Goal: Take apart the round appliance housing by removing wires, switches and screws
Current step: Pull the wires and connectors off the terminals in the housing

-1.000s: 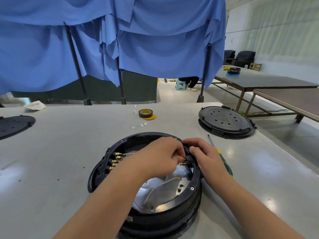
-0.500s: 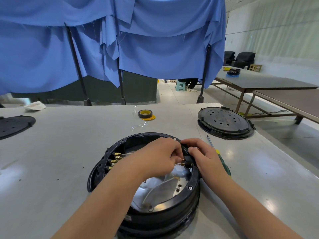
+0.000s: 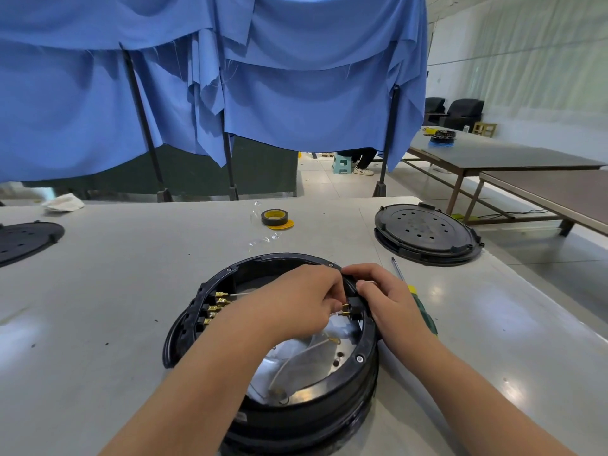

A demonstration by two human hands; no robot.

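**Connector gripped at the right wall of the housing**

The round housing [image 3: 358, 358] is placed near, in the centre of the table [image 3: 98, 291]. A brass connector [image 3: 345, 310] is pinched by the left hand [image 3: 296, 301], probably to pull its wire free, while the rim is gripped by the right hand [image 3: 388, 297] so the housing is kept steady.

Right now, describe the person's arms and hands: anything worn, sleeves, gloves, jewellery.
Both forearms are bare to the frame's edge, no sleeves in view. The left hand and right hand wear no gloves, and no rings, watch or wristband show on the visible sides.
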